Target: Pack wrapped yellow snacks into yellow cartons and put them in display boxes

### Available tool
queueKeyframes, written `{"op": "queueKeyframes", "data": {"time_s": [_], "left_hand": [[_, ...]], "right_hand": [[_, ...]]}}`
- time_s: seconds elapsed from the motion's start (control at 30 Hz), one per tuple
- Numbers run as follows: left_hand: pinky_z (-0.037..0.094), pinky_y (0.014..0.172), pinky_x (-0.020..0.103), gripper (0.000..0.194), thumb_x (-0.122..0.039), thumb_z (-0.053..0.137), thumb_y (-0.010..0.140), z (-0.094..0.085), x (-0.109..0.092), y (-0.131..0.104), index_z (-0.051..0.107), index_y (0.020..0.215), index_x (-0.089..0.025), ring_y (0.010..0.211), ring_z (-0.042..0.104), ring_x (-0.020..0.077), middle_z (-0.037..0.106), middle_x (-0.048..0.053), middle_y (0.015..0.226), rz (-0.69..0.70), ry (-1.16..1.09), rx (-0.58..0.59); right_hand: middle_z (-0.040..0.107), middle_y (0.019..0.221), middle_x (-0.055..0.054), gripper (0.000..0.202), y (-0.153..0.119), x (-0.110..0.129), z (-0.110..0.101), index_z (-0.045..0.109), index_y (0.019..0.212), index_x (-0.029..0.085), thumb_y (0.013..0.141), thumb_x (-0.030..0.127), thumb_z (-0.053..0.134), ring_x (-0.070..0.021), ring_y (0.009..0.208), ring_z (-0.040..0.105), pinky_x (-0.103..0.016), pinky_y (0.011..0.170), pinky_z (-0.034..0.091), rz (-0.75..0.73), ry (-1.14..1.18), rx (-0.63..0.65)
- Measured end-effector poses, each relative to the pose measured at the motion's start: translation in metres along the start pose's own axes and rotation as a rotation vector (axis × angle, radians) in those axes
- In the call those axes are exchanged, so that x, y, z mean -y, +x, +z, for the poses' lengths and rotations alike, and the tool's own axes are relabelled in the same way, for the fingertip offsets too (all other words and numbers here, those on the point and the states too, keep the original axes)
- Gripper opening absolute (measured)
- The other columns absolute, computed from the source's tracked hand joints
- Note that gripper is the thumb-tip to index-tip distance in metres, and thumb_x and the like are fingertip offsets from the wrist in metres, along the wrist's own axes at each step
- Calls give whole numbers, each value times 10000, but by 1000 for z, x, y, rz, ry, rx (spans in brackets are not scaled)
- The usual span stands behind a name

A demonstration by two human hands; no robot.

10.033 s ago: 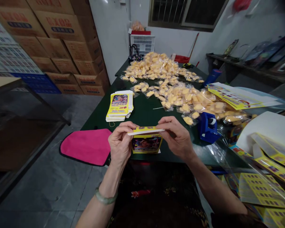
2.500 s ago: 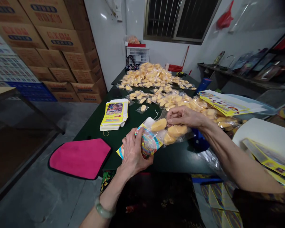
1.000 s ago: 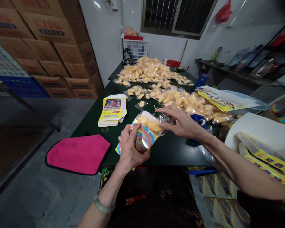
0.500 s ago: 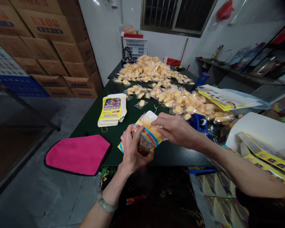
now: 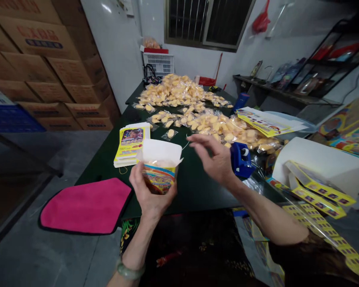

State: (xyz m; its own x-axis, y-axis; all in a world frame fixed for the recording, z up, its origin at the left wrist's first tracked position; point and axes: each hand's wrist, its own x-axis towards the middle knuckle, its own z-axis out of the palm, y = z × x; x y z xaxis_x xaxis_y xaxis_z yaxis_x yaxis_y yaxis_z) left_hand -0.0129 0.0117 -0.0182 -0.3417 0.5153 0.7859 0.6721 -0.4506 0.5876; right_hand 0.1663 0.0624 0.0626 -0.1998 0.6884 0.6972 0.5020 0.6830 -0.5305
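My left hand (image 5: 151,195) is wrapped round a colourful printed box (image 5: 159,177), holding it upright above the table's near edge. The box's white top flap (image 5: 162,151) stands up, and clear wrapping shows at the mouth. To the right of the box, my right hand (image 5: 213,157) hovers with its thumb and fingers apart and nothing visible between them. A thin white loop (image 5: 186,141) lies near its fingertips. Beyond both hands spreads a heap of yellow pieces in clear wrappers (image 5: 179,93), with one wrapped piece (image 5: 170,134) lying apart.
Left of the box is a stack of yellow printed cards (image 5: 131,145). A pink cloth pad (image 5: 86,205) juts past the table's left edge. At right are a blue tape dispenser (image 5: 241,161) and unfolded cartons (image 5: 317,179). Brown boxes (image 5: 42,44) are piled at left.
My right hand has come away from the box mouth and its fingers have spread. The box has turned more upright in my left hand. The whole view has shifted slightly to the right.
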Motion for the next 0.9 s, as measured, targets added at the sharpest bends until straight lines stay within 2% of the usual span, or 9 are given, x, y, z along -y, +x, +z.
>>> {"op": "queueKeyframes", "data": {"time_s": [0.07,0.13,0.2,0.3,0.4,0.53,0.67,0.77,0.9], "left_hand": [[360,1070,483,1047,-310,774,556,1,0,1,198,1426,-214,1281,391,316,345,148,1350,-43,-57,-52],[367,1069,478,1073,-313,770,562,3,0,-2,148,1432,-219,1281,395,308,332,149,1359,-66,-98,-69],[387,1049,483,1071,-314,769,567,8,0,-9,147,1432,-212,1267,410,315,342,155,1345,-37,-81,-38],[411,1015,499,1077,-320,781,556,14,2,-20,172,1434,-185,1248,421,340,362,172,1321,40,7,15],[418,995,506,1077,-319,771,565,16,1,-23,162,1441,-170,1235,428,346,363,189,1319,53,51,5],[409,980,523,1038,-316,750,593,17,-6,-20,171,1441,-165,1231,412,355,358,201,1315,59,105,-15],[401,952,546,999,-317,732,610,21,-13,-19,184,1430,-160,1216,411,374,353,219,1312,68,174,0],[397,935,559,988,-311,722,614,22,-15,-19,177,1424,-158,1205,419,389,352,229,1306,93,220,16],[417,916,539,983,-298,719,602,21,-18,-19,182,1415,-162,1186,438,385,362,215,1281,101,221,-4]], "right_hand": [[644,1124,-160,280,3,-37,-15,574,1117,141,906,244,421,-231,978,626,-367,829,476,232,-331,-57],[619,1169,-217,337,8,-75,-30,566,1169,114,864,231,484,-314,1088,587,-426,865,449,534,-675,148],[637,1123,-248,339,12,-107,-38,599,1123,88,802,195,568,-361,1098,585,-443,862,442,738,-802,319],[676,977,-255,222,15,-135,-39,659,891,65,676,118,673,-384,997,629,-431,800,462,848,-791,377],[690,812,-163,130,15,-139,-42,635,731,116,623,129,705,-311,847,662,-364,691,483,866,-712,366],[607,629,-25,109,14,-106,-60,559,776,184,774,287,594,-150,553,569,-259,505,444,738,-461,234],[557,616,18,198,14,-30,-59,476,775,228,776,372,612,-101,433,430,-235,407,338,305,168,-54],[565,623,13,145,16,19,-38,523,741,216,778,300,635,-98,481,442,-235,460,332,32,136,62],[545,599,18,95,26,40,-16,563,724,187,817,181,545,-94,532,429,-232,532,289,-145,-229,401]]}}
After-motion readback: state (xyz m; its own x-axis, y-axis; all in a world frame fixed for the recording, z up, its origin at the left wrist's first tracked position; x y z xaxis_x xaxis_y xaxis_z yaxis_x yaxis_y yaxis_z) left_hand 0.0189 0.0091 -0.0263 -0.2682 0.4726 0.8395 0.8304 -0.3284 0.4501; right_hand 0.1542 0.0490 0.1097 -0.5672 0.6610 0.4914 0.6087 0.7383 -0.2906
